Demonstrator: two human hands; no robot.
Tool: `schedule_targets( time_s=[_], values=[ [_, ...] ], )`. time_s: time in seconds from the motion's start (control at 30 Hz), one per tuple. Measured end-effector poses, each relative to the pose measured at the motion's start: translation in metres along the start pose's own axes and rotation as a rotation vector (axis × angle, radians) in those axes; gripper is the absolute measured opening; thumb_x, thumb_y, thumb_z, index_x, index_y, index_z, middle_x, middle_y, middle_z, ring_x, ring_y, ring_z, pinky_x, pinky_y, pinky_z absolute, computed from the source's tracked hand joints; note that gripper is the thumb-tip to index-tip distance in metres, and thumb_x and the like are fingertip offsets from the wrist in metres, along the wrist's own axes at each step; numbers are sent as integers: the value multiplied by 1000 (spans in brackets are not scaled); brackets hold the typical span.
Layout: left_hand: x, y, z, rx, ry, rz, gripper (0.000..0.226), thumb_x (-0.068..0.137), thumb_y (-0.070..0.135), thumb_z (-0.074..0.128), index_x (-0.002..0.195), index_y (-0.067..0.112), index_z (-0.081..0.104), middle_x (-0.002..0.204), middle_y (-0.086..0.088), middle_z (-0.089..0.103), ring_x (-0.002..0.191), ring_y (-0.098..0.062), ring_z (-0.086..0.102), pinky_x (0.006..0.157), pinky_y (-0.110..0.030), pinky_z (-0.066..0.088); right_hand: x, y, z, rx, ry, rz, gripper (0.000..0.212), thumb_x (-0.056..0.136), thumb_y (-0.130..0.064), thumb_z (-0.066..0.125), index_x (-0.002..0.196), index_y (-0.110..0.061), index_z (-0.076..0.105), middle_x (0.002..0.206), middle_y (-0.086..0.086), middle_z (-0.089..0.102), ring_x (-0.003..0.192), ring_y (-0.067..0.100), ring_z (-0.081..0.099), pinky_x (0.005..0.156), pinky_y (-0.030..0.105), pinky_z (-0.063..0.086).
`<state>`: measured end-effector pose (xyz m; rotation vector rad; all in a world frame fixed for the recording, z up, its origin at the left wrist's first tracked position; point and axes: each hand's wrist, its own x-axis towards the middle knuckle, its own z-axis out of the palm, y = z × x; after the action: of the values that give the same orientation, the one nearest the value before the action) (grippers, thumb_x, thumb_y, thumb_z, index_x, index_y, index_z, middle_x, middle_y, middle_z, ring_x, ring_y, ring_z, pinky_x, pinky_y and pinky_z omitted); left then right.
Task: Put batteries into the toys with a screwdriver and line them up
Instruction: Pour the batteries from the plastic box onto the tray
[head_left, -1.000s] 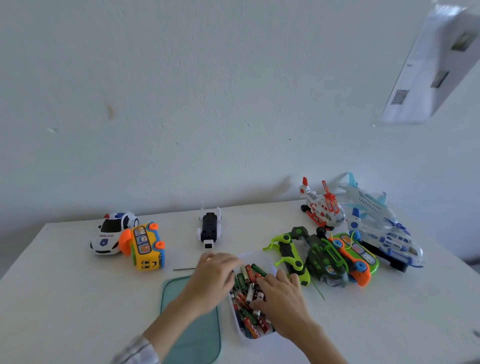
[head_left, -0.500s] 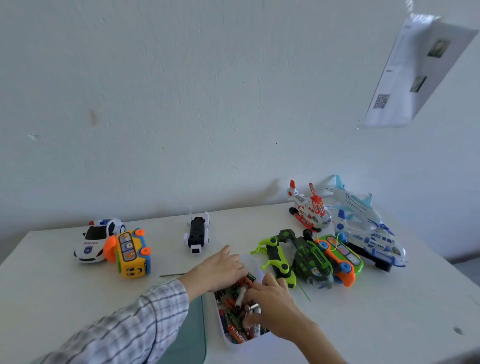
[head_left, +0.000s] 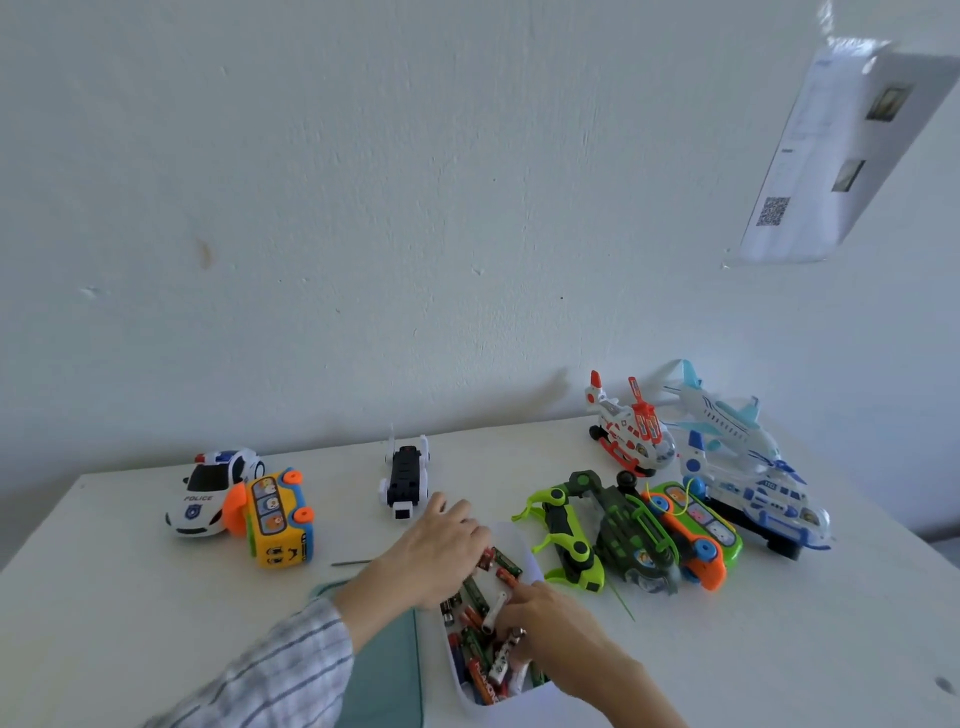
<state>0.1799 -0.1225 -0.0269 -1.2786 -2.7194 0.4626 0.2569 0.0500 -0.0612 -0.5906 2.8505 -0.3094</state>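
Both hands (head_left: 441, 551) (head_left: 545, 618) are reaching into the battery box (head_left: 467, 696) (fingers curled among batteries (head_left: 475, 597), grip unclear), the black toy (head_left: 405, 475) lying just beyond the left.

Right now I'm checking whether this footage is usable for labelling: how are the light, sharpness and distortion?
Head view: soft, even daylight, no glare; the helicopter casts a faint shadow on the wall. Wide-angle bending skews the wall notice and the table edge. The batteries under the left hand and right hand look slightly soft; their labels are unreadable.
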Motion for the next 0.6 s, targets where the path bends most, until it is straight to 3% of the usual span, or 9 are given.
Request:
schedule_targets(
  time_s=[0.07, 0.13, 0.2, 0.27, 0.33, 0.37, 0.43, 0.5, 0.6],
  values=[
    [-24, -9, -1, -194, 72, -140, 17, 100, 25, 42, 113, 15, 47, 113, 1, 54, 111, -19, 40, 99, -38, 27, 1, 1, 1, 67, 19, 22, 21, 87, -17, 64, 108, -19, 67, 114, 2, 57, 108, 22, 51, 80, 30, 42],
    [-59, -16, 10, -316, 147, -230, 16, 98, 31, 47, 112, 22, 48, 111, 9, 54, 107, -13, 43, 93, -33, 32, 2, 2, 2, 94, 43, 42, 21, 87, -12, 61, 106, -17, 67, 113, 1, 58, 105, 21, 53, 80, 28, 42],
    [-93, -20, 33, -399, 205, -315, 24, 89, 29, 65, 106, 30, 49, 101, 15, 56, 95, -9, 47, 78, -28, 37, 1, 4, 4, 114, 68, 42, 20, 84, -8, 61, 101, -15, 67, 108, 2, 61, 95, 17, 52, 74, 27, 40],
    [-121, -17, 65, -454, 101, -410, 36, 87, 15, 66, 113, 31, 48, 110, 15, 55, 101, -11, 47, 77, -28, 33, 1, 8, 8, 222, 123, 49, 15, 78, -9, 62, 91, -12, 68, 95, 4, 64, 82, 15, 53, 69, 28, 40],
    [-136, -8, 93, -493, 24, -486, 60, 63, 4, 76, 110, 32, 51, 106, 14, 56, 96, -13, 50, 69, -26, 32, 0, 12, 11, 363, 234, 67, 12, 73, -13, 62, 81, -11, 71, 77, 0, 65, 69, 10, 57, 63, 29, 46],
    [-140, -3, 104, -508, 53, -510, 66, 52, 10, 81, 104, 35, 49, 97, 16, 54, 87, -11, 49, 60, -22, 29, 1, 10, 12, 402, 326, 79, 10, 72, -13, 63, 77, -12, 71, 70, -6, 63, 63, 3, 57, 60, 28, 47],
    [-143, 5, 113, -551, 175, -558, 43, 64, 32, 67, 101, 38, 46, 94, 17, 44, 79, -9, 40, 55, -17, 24, -1, 1, 8, 422, 520, 125, 7, 74, -9, 70, 77, -15, 72, 69, -12, 64, 64, 2, 57, 61, 21, 45],
    [-147, 9, 116, -659, 271, -607, 37, 75, 39, 48, 111, 37, 48, 103, 16, 45, 85, -7, 40, 59, -19, 33, -3, -21, -5, 472, 629, 186, 10, 75, -6, 75, 78, -15, 72, 74, -10, 65, 70, 5, 57, 62, 16, 41],
    [-149, 9, 115, -688, 300, -664, 42, 80, 41, 46, 121, 36, 46, 115, 15, 48, 100, -5, 41, 72, -25, 40, 3, -64, -25, 553, 481, 212, 15, 80, -12, 71, 72, -23, 64, 73, -7, 62, 67, 7, 55, 60, 14, 40]
  ],
)
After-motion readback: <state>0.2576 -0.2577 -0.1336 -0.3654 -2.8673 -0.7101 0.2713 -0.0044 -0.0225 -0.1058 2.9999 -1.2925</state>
